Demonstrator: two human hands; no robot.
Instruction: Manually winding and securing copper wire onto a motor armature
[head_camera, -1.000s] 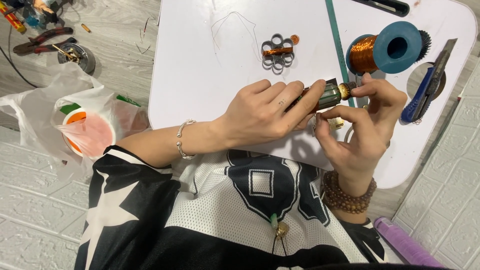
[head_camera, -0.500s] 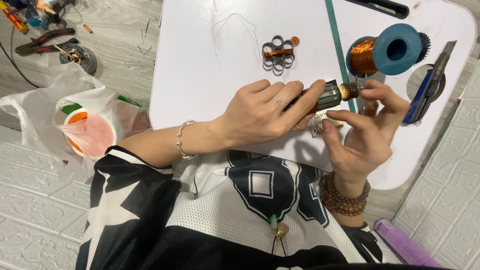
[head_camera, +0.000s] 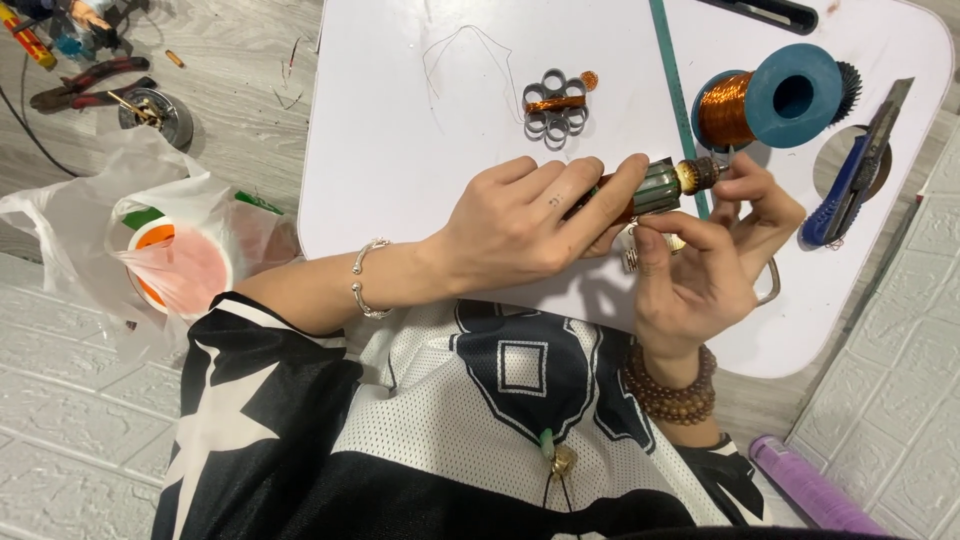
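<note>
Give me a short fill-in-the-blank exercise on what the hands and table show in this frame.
1. The left hand grips a small motor armature over the ____ table.
2. The right hand has its fingers at the armature's ____ end.
3. The spool of copper wire has a ____ flange.
4. The utility knife lies to the spool's ____.

Missing words: white; brass-coloured; blue; right

A small cylindrical motor armature (head_camera: 655, 188), grey-green laminated core with copper-orange winding at its left end and a brassy commutator tip at its right, lies horizontal just above the white table's near edge, at about four o'clock from the ring-shaped cluster, partly hidden by fingers.
</note>
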